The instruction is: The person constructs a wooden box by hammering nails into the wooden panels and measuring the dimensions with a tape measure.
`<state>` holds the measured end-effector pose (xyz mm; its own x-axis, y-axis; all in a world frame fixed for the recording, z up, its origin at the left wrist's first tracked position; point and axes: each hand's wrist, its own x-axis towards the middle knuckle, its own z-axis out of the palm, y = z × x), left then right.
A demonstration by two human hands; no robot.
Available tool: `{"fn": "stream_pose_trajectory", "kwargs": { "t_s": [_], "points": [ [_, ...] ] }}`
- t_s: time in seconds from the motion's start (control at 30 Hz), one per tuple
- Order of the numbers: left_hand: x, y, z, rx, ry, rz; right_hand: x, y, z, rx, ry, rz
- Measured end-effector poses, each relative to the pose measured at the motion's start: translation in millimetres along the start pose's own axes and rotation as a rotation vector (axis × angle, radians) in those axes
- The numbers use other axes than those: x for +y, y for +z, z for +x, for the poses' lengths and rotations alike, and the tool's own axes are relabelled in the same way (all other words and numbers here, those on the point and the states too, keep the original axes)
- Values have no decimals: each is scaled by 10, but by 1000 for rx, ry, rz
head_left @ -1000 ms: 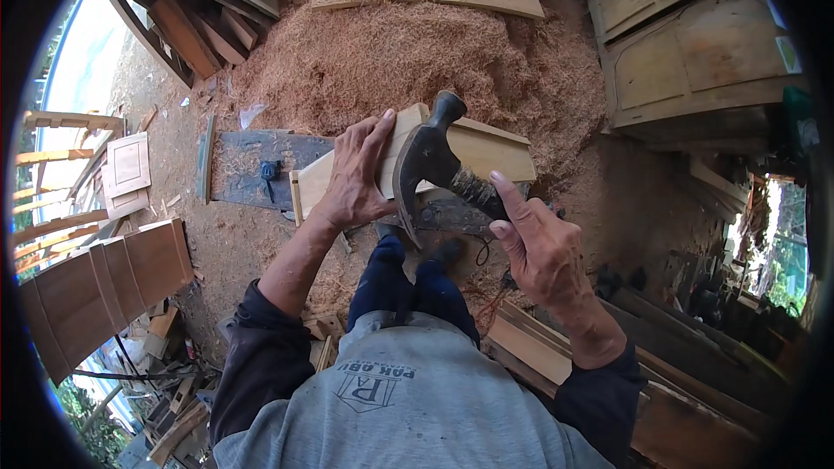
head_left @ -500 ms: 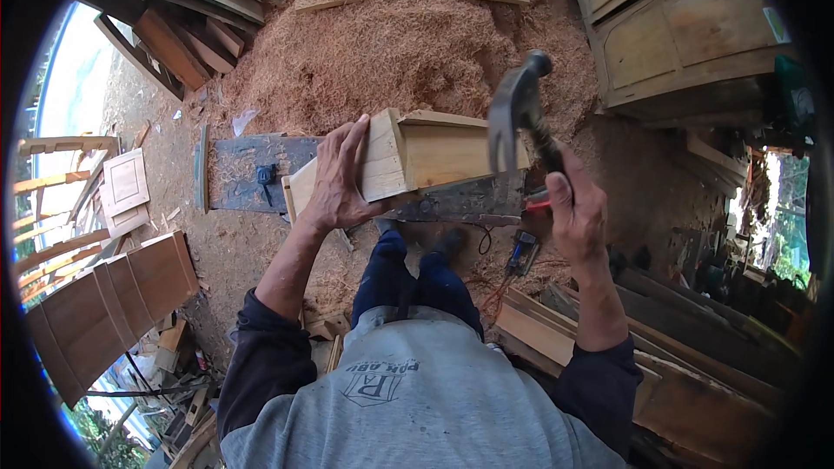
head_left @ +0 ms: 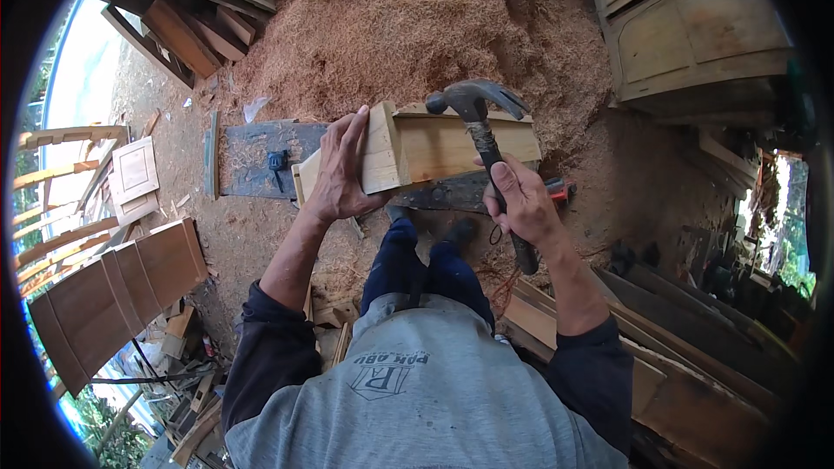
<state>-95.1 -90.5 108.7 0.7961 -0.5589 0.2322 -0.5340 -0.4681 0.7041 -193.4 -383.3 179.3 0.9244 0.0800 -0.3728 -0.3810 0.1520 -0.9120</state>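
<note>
Hammer (head_left: 473,108) had dropped leftward onto wooden box (head_left: 434,148); right hand (head_left: 521,204) gripped handle, left hand (head_left: 340,175) clasped box; nailing underway, next strike needed square aim.

One printed emblem, a dark shield-like outline on the grey shirt (head_left: 417,399), sits at 6 o'clock; no packages, signs or screens.

An open-air woodworking yard: big sawdust heap (head_left: 417,43), stacked planks (head_left: 660,330), panelled wooden door pieces (head_left: 113,295), unfinished cabinets (head_left: 695,26), bare dirt ground (head_left: 252,234) strewn with offcuts.
</note>
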Motion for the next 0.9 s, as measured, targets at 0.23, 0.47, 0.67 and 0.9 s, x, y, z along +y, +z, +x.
{"fn": "stream_pose_trajectory", "kwargs": {
  "t_s": [0.23,0.47,0.67,0.9],
  "points": [
    [-20,-49,-31,-3,-9,56,-256,78,1,84,-65,27],
    [-63,-57,-48,31,11,11,-236,138,202,-62,27,-350],
    [-13,-75,-33,19,-17,26,-37,239,16,59,-47,-134],
    [-30,-60,-105,18,1,32,-113,210,24,-23,-35,-227]
  ]
}}
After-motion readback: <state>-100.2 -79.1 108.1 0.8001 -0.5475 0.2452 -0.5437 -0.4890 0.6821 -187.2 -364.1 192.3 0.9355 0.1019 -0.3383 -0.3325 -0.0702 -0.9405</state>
